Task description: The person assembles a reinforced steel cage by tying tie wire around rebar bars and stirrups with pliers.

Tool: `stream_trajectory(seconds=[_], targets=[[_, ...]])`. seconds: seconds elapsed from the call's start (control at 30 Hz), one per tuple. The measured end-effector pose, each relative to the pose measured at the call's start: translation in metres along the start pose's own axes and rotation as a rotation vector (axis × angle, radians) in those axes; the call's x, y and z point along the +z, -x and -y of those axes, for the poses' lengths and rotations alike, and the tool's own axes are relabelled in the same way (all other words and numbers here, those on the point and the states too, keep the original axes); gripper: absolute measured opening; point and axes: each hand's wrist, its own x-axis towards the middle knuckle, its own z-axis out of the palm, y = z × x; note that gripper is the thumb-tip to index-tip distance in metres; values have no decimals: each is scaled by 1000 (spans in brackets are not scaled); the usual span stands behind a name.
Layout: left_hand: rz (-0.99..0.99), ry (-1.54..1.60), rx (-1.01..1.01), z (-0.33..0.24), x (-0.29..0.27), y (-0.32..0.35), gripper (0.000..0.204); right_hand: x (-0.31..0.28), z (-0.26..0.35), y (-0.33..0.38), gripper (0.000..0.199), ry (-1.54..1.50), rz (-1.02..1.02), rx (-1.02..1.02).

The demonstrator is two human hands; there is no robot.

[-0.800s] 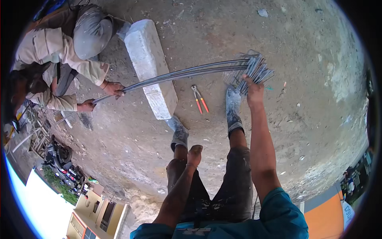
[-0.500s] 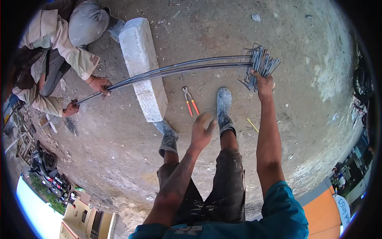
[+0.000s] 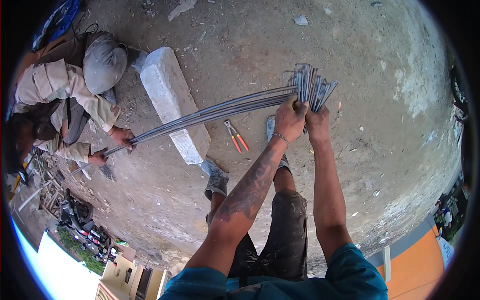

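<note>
A bundle of bent steel stirrups [image 3: 312, 82] hangs around the right end of several long steel bars [image 3: 215, 114]. My right hand [image 3: 318, 124] is closed on the lower right part of the stirrups. Beside it, my left hand [image 3: 291, 120] is closed around the near side of the stirrups, where the bars enter them; its fingertips are partly hidden. At the far left, a co-worker's hand [image 3: 121, 138] and the same person's other hand [image 3: 98, 157] grip the bars' other end.
A long pale concrete block [image 3: 172, 95] lies under the bars. Pincers with red-orange handles [image 3: 236, 139] lie on the dirt ground between my boot [image 3: 216, 179] and the bars. A parked motorcycle [image 3: 75, 215] stands at the lower left, near scrap wood [image 3: 47, 192].
My left hand has risen from near my knees and closed on the stirrups beside my right hand. The stirrups and the right end of the bars have shifted left and slightly nearer.
</note>
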Motion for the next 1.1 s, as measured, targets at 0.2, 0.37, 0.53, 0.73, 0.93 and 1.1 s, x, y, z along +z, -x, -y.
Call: stream_trajectory(seconds=[0.2, 0.37, 0.53, 0.73, 0.93, 1.1], targets=[[-139, -287, 114, -50, -2, 36, 33, -11, -12, 2, 19, -296, -19, 22], [-218, -258, 109, -36, -48, 26, 25, -3, 0, -18, 18, -22, -30, 5], [-147, -322, 2, -18, -59, 66, 34, -5, -5, 6, 17, 2, -77, -4], [-211, -213, 116, 15, -20, 108, 32, -28, -2, 48, 18, 20, -107, -14], [279, 117, -141, 5, 9, 108, 41, -61, -22, 116, 19, 179, 13, 87], [188, 112, -190, 32, 14, 125, 46, -52, -29, 126, 21, 127, 110, 187]])
